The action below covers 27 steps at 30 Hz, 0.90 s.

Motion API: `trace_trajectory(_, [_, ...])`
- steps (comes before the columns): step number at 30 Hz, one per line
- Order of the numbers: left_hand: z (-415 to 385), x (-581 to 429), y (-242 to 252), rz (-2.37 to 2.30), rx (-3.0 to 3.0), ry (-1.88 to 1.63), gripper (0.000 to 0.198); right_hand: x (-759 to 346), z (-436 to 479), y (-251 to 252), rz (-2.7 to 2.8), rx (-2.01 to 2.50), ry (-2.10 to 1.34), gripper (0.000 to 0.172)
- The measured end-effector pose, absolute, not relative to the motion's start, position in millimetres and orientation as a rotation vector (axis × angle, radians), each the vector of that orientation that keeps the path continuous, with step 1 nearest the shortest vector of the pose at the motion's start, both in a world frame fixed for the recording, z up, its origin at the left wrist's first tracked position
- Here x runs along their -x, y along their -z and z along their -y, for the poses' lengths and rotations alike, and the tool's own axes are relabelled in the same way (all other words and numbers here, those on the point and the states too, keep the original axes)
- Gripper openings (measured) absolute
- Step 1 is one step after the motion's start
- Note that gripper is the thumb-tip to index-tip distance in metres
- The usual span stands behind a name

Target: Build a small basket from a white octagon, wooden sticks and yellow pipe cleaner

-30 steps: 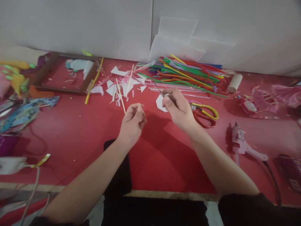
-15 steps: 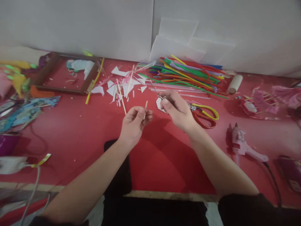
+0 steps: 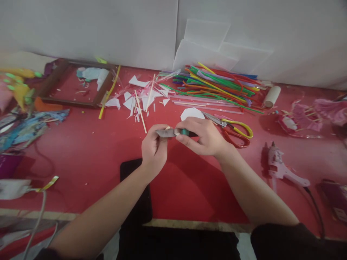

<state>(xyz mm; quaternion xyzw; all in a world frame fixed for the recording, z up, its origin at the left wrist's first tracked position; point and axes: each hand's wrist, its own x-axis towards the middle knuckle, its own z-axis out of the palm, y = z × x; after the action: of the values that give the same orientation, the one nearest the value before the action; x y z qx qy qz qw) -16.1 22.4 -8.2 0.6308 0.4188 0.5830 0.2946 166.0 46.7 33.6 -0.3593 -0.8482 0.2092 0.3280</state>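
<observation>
My right hand (image 3: 204, 136) is closed round the green-and-black handle of a utility knife (image 3: 166, 133). Its flat blade points left and lies across the fingers of my left hand (image 3: 155, 146). That hand is closed on a thin wooden stick (image 3: 167, 128); only its pale tip shows above the blade, and the rest is hidden by the fingers. Just behind my right hand lies a white many-sided piece of card (image 3: 192, 113). Scissors (image 3: 235, 127) with yellow and red handles rest to the right of it, blades toward the card.
Behind my hands lie white scraps (image 3: 131, 103), loose sticks (image 3: 140, 112) and a heap of colourful pipe cleaners (image 3: 217, 85). A pink glue gun (image 3: 282, 168) with a cord is at right. A black flat device (image 3: 135, 206) lies under my left forearm. A brown frame (image 3: 73, 102) stands back left.
My right hand has turned and moved slightly down, bringing the knife blade over to my left hand's stick. The white card behind now shows more fully.
</observation>
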Motion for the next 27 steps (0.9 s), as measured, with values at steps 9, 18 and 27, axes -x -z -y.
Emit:
trace_trajectory(9, [-22.5, 15.4, 7.3, -1.121, -1.751, -1.567, 0.013, -161.8, -44.2, -35.1, 2.211, 0.921, -0.475, 0.028])
trace_trajectory(18, [-20.0, 13.4, 8.1, -1.135, -1.664, -1.532, 0.008, -161.4, -44.6, -34.6, 2.205, 0.947, -0.481, 0.026])
trace_trajectory(27, [-20.8, 13.7, 9.3, -1.129, -1.671, -1.541, 0.009, -162.6, -45.6, -32.8, 2.213, 0.929, -0.495, 0.028])
